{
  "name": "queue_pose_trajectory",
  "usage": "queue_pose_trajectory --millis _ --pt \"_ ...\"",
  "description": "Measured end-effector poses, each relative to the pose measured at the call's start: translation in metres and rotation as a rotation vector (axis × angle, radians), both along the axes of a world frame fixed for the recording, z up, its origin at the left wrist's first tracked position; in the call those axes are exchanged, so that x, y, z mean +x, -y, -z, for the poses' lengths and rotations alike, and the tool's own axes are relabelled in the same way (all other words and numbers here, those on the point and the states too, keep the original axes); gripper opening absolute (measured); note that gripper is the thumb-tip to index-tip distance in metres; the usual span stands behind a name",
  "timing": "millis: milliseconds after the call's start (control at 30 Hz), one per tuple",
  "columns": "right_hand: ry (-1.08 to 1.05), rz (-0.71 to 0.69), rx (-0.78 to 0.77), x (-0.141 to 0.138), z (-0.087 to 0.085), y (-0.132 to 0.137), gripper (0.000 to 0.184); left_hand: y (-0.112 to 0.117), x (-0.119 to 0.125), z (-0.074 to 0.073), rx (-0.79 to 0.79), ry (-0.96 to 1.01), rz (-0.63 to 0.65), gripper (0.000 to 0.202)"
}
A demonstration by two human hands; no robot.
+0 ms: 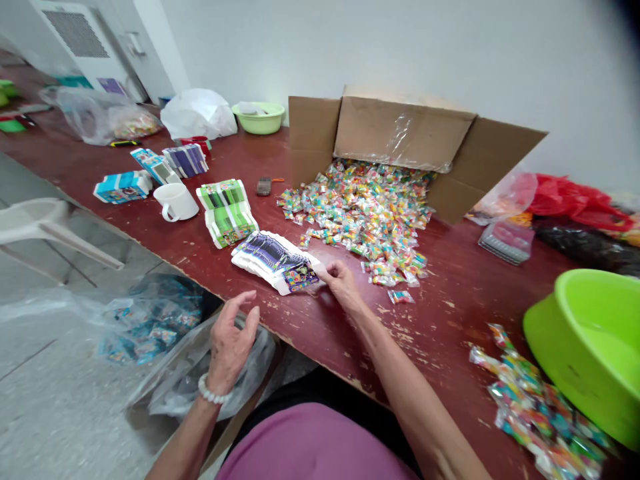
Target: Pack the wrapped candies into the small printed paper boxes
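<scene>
My right hand point(344, 285) pinches the white end flap of a purple printed carton point(301, 275), at the near end of a fanned row of flattened purple cartons point(263, 252) on the table. Over the table's front edge, my left hand point(233, 340) is held with fingers apart and nothing in it. Beyond the purple row lies a row of green cartons point(227, 212). A large pile of wrapped candies point(365, 213) spreads out of a tipped cardboard box point(405, 133) just past my right hand. One wrapped candy point(401, 297) lies apart at the pile's near side.
A white mug point(176, 202) and blue cartons point(123, 187) stand at left. At right is a green basin point(575, 353) beside more wrapped candies point(530, 400). Below the table edge sit a plastic-lined box point(185, 373) and a bag of blue packs point(150, 327). A white stool point(40, 217) stands left.
</scene>
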State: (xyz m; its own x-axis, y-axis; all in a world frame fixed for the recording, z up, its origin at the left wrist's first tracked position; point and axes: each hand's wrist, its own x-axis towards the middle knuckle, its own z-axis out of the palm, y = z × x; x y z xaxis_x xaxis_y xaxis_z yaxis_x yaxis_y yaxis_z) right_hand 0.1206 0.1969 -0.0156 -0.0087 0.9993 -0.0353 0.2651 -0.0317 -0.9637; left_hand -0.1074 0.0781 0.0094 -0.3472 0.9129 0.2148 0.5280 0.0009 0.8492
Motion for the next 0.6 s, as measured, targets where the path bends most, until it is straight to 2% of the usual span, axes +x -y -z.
queue_pose_trajectory --millis 67,100,200,267,333,400,500,600 --pt "-0.099 -0.11 -0.011 0.01 -0.015 0.013 0.04 -0.004 0.007 -0.018 0.01 0.072 0.02 0.043" --pt "-0.152 -0.171 -0.021 0.015 -0.023 0.022 0.041 -0.005 0.012 -0.026 -0.032 0.153 0.081 0.045" --pt "-0.366 -0.39 -0.055 0.026 -0.05 0.048 0.036 -0.001 0.031 -0.043 -0.359 0.601 0.463 0.05" --pt "-0.444 -0.47 -0.078 0.03 -0.064 0.063 0.03 0.005 0.047 -0.043 -0.602 0.923 0.75 0.059" --pt "-0.455 -0.478 -0.096 0.032 -0.073 0.074 0.027 0.013 0.063 -0.038 -0.713 1.139 0.927 0.063" --pt "-0.482 -0.459 -0.122 0.033 -0.077 0.082 0.027 0.019 0.074 -0.033 -0.689 1.215 0.954 0.061" --pt "-0.572 -0.416 -0.194 0.033 -0.077 0.09 0.031 0.022 0.081 -0.031 -0.643 1.192 0.883 0.059" --pt "-0.663 -0.413 -0.27 0.031 -0.073 0.102 0.045 0.02 0.083 -0.035 -0.652 1.145 0.776 0.051"
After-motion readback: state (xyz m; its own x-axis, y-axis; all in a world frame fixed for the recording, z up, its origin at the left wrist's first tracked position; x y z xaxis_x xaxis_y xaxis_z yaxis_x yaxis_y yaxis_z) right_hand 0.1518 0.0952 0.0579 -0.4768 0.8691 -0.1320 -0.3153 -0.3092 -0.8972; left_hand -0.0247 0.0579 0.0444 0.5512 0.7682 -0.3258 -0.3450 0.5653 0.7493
